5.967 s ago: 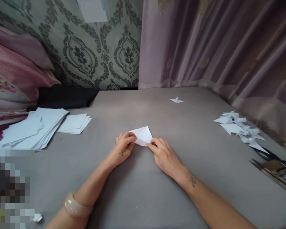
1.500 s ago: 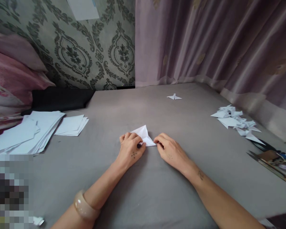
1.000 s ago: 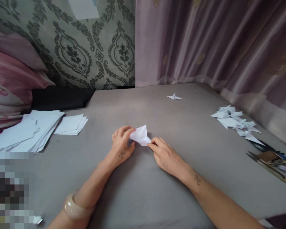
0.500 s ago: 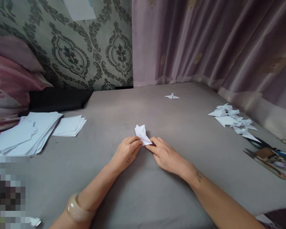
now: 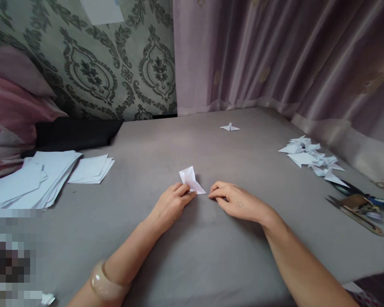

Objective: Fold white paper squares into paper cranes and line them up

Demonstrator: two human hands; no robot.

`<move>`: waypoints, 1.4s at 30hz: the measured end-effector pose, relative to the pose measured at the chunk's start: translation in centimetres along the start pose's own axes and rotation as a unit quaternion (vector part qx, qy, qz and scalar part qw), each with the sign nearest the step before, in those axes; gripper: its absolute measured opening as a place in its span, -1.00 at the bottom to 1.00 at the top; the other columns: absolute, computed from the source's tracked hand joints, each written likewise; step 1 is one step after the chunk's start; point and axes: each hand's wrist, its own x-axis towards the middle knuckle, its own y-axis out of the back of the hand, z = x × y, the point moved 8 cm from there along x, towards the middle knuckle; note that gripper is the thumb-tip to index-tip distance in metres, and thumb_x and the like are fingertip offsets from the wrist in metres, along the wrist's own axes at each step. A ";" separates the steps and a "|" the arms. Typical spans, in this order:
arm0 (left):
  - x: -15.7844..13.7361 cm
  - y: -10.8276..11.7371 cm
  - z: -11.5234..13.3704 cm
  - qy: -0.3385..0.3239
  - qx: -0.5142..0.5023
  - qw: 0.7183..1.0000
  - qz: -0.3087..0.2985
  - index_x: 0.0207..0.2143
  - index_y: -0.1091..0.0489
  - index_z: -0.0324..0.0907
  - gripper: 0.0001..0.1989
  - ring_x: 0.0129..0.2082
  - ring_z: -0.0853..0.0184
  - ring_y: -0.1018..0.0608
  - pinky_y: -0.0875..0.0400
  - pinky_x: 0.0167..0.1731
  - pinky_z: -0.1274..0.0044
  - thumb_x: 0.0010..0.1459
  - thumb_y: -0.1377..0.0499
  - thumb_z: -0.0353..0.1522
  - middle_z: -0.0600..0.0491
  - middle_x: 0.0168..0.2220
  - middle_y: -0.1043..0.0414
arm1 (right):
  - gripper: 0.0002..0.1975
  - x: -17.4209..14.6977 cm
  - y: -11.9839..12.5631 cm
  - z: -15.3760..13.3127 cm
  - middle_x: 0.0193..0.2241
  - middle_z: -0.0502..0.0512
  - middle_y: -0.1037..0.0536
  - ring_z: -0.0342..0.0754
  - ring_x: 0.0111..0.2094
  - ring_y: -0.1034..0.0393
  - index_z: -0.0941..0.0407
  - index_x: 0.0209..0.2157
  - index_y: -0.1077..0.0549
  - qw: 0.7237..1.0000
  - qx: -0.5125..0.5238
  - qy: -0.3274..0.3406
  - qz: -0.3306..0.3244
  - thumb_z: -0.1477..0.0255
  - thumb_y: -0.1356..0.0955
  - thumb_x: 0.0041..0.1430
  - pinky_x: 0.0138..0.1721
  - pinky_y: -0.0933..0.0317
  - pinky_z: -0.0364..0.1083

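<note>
A small piece of white folded paper (image 5: 190, 175) lies on the grey cloth in the middle, its sharp point turned to the right. My left hand (image 5: 176, 199) is closed on its lower left edge, thumb and fingers pressing it against the table. My right hand (image 5: 228, 198) rests just beyond the paper's point, apart from it. Its fingers are loosely bent with a small gap at the thumb, and nothing shows in them.
White paper sheets (image 5: 56, 170) lie stacked at left, with smaller squares (image 5: 91, 168) beside them. One folded paper bird (image 5: 230, 127) sits at the back. Several more folded birds (image 5: 312, 157) are heaped at right, near scissors (image 5: 355, 216). A black cloth (image 5: 77, 134) lies back left.
My right hand has come off the folded paper and moved a little to the right. My left hand keeps its hold, and the paper's upper part looks slightly turned.
</note>
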 end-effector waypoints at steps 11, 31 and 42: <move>0.5 0.1 1.1 0.037 0.082 0.995 -0.038 0.13 -0.23 0.06 -0.46 -0.35 0.24 -0.34 -0.30 -0.34 0.42 0.14 0.00 -0.54 -0.03 -0.29 -0.30 | -0.70 0.8 0.4 0.5 -0.30 0.01 -0.52 -0.13 -0.31 -0.39 0.04 -0.25 -0.51 0.995 0.013 -0.051 0.090 0.54 -0.17 0.17 -0.28 -0.21 -0.15; -1.4 4.6 -1.0 0.081 0.080 0.980 0.165 -0.20 -0.38 -0.04 -0.73 -0.01 0.14 -0.30 -0.07 -0.03 0.26 0.10 -0.08 -0.54 0.00 -0.05 -0.37 | -0.70 1.6 -0.9 -3.1 -0.28 0.14 -0.42 -0.04 -0.26 -0.27 0.10 -0.23 -0.48 0.944 -0.248 0.067 0.208 0.59 -0.15 0.26 -0.20 -0.16 -0.07; -0.8 3.3 -0.7 0.061 -0.002 0.993 0.099 -0.34 -0.45 -0.11 -0.89 -0.10 0.18 -0.36 -0.07 -0.06 0.28 0.13 -0.16 -0.29 0.01 -0.17 -0.47 | -0.79 0.9 -1.7 -1.2 -0.30 0.05 -0.43 -0.10 -0.27 -0.35 0.05 -0.27 -0.49 0.980 -0.170 -0.009 0.105 0.37 -0.23 0.29 -0.32 -0.17 -0.12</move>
